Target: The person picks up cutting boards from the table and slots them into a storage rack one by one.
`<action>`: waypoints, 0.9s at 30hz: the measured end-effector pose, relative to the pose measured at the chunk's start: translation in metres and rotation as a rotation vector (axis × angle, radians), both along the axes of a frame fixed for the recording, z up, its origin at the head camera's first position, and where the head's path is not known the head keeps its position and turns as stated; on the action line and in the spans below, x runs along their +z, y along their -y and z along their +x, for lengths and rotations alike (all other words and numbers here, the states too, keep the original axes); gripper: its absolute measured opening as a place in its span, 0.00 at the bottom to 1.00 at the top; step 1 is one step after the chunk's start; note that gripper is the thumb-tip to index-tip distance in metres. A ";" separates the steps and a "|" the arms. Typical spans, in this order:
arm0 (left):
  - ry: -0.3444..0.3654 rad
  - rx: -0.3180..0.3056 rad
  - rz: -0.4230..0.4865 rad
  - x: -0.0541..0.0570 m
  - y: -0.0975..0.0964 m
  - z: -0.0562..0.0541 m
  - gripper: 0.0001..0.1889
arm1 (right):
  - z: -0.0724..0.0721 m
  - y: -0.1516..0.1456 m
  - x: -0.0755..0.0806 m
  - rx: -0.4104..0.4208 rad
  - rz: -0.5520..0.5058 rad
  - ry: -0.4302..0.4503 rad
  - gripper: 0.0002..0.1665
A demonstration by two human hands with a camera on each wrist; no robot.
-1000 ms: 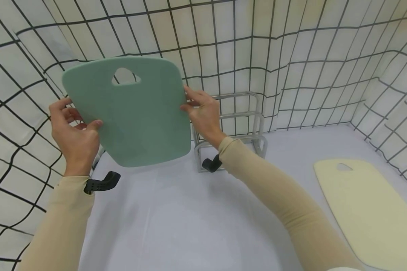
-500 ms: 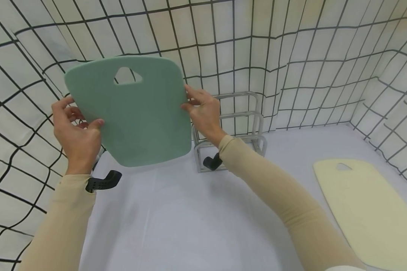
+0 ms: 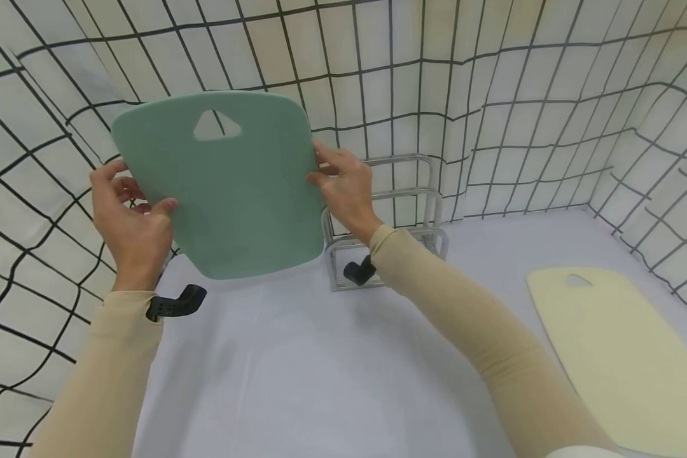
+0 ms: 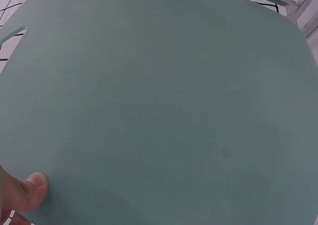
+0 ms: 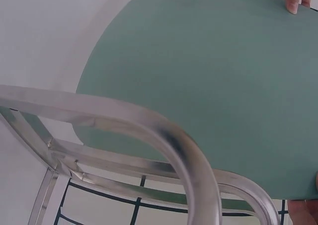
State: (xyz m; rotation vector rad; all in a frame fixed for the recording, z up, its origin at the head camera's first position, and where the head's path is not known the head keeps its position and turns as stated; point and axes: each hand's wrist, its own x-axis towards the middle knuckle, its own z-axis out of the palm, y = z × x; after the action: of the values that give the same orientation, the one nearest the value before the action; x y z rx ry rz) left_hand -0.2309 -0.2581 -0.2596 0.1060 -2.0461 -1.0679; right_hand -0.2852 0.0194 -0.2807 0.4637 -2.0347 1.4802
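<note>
A green cutting board with a cut-out handle hole is held up off the table in the head view, its face toward me. My left hand grips its left edge, thumb on the near face and fingers behind. On the opposite edge my right hand pinches the board between thumb and fingers. The left wrist view is mostly filled by the board, with the left thumb pressed on it. Right behind my right hand stands a metal rack, partly hidden by hand and sleeve.
A pale yellow cutting board lies flat at the right of the white-covered table. Black wire grid panels with white cloth behind them enclose the back and sides. The rack's tubes stand close to the green board in the right wrist view.
The green board and my left hand have shifted very slightly to the right and up. Both hands keep their hold, and the rack and yellow board stay put.
</note>
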 end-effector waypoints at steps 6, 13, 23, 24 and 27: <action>-0.022 -0.003 -0.015 -0.001 -0.001 -0.002 0.35 | 0.000 -0.002 0.000 -0.005 0.004 0.004 0.32; -0.013 -0.002 -0.011 -0.001 -0.002 -0.003 0.35 | -0.001 -0.003 0.001 -0.016 0.027 0.002 0.31; -0.010 0.008 -0.017 -0.002 -0.006 -0.006 0.35 | 0.001 -0.006 0.003 -0.011 0.025 -0.005 0.31; -0.009 0.015 -0.019 -0.002 -0.007 -0.006 0.35 | 0.001 -0.007 0.003 -0.013 0.029 -0.007 0.31; 0.000 0.035 -0.028 -0.001 -0.010 -0.006 0.34 | 0.001 -0.009 0.004 -0.016 0.029 0.004 0.31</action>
State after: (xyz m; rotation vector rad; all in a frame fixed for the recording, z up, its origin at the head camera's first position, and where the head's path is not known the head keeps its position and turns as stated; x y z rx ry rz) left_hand -0.2371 -0.2479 -0.2608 0.1268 -2.0511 -1.0176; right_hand -0.2843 0.0283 -0.2768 0.4550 -2.0604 1.4448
